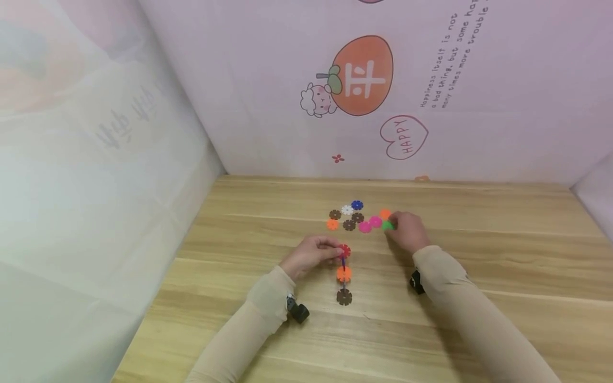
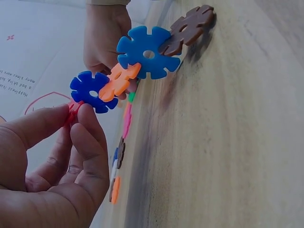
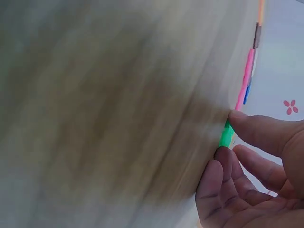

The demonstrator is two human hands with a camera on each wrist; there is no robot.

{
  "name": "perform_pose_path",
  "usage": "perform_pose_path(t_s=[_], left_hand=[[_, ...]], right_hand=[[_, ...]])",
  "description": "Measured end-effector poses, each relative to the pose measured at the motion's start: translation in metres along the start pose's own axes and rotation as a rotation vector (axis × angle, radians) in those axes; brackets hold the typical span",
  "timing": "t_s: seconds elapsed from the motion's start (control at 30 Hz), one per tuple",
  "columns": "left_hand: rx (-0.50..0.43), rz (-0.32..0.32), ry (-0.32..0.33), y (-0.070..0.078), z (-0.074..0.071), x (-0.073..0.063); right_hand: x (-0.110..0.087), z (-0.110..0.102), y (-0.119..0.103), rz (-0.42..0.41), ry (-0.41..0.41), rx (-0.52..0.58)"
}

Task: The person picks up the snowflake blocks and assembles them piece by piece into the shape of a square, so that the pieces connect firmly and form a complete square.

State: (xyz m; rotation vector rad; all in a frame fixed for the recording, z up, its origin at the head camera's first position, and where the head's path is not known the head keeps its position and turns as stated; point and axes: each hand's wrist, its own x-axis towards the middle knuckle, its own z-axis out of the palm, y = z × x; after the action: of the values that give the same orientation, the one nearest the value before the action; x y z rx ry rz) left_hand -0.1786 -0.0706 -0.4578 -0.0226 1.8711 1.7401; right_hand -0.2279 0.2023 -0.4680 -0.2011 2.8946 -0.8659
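Observation:
My left hand (image 1: pixel 310 255) pinches a red slotted plastic disc (image 1: pixel 346 249) between thumb and fingers. From it runs a chain of interlocked discs, clearest in the left wrist view: a dark blue disc (image 2: pixel 81 86), an orange disc (image 2: pixel 121 78), a lighter blue disc (image 2: pixel 133 45) and, at the far end, a brown disc (image 2: pixel 195 22). Over at the loose pieces, my right hand (image 1: pixel 408 231) has its thumb and fingertips at opposite edges of a green disc (image 3: pixel 225 137), low against the tabletop. Part of the green disc is hidden by the fingers.
Loose discs lie beyond the hands: two pink discs, one nearer (image 1: pixel 365 227), an orange disc (image 1: pixel 385 213) by the right hand, several brown ones (image 1: pixel 349 225), a white disc (image 1: pixel 347 210), a blue disc (image 1: pixel 357 204) and another orange disc (image 1: pixel 332 224). A printed cloth wall (image 1: pixel 268 127) rises behind the wooden table (image 1: pixel 503 239).

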Motion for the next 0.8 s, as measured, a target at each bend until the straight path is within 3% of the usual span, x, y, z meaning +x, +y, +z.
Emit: perform_pose_path(t_s=[0.43,0.8], left_hand=[[0.012,-0.004,-0.005,0.001,0.002,0.0],[0.036,-0.01,-0.017,-0.002,0.003,0.006]], right_hand=[[-0.029,0.001,-0.009,-0.1,-0.115,0.14],[-0.042,0.009,-0.016,-0.179,-0.192,0.279]])
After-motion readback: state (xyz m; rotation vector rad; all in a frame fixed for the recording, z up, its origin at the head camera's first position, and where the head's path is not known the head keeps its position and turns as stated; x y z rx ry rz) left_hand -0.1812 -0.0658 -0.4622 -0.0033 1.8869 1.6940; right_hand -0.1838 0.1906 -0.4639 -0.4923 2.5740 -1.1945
